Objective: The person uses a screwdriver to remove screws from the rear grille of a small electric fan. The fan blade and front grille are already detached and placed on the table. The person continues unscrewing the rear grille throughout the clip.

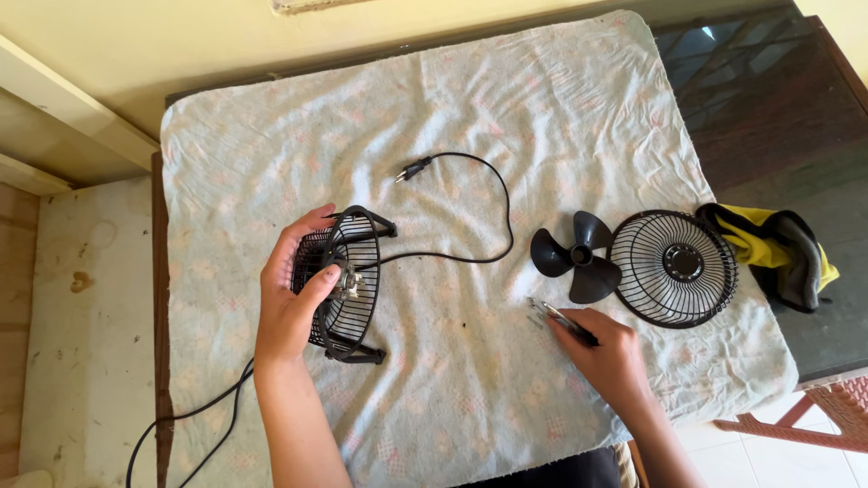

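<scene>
My left hand (294,294) grips the rear cage of a small black fan (348,282), stood on edge on its stand, with the motor showing inside. The fan's black cord (470,258) loops across the cloth to a plug (413,170). My right hand (608,348) rests on the cloth and holds a slim dark tool (565,321) whose tip touches some small metal pieces (536,312). Just beyond lie a loose black three-blade propeller (571,258) and the round black front grille (674,267), flat on the cloth.
A pale patterned towel (506,108) covers the table. A yellow and grey cloth bundle (782,253) lies at the right on a dark glass tabletop (768,99). A second cable (194,420) hangs off the left front. A red plastic chair (827,416) stands at the lower right.
</scene>
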